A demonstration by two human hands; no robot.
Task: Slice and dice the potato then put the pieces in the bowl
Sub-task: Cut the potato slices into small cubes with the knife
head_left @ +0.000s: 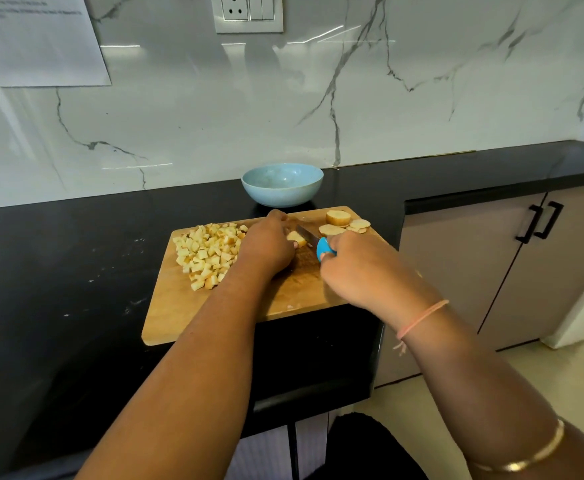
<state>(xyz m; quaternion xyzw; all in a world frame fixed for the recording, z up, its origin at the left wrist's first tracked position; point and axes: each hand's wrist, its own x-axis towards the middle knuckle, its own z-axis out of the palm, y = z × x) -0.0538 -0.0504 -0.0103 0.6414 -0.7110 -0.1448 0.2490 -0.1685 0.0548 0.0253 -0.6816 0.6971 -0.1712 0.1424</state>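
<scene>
Right hand [356, 268] knifes potato piece [297, 238] under left hand [266, 245]

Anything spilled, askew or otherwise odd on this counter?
Only minor things. The cutting board lies skewed to the countertop edge, and small white flecks dot the countertop left of it. The diced potato pile sits wholly on the board.

Even daylight, wall glare, wide-angle warp
</scene>
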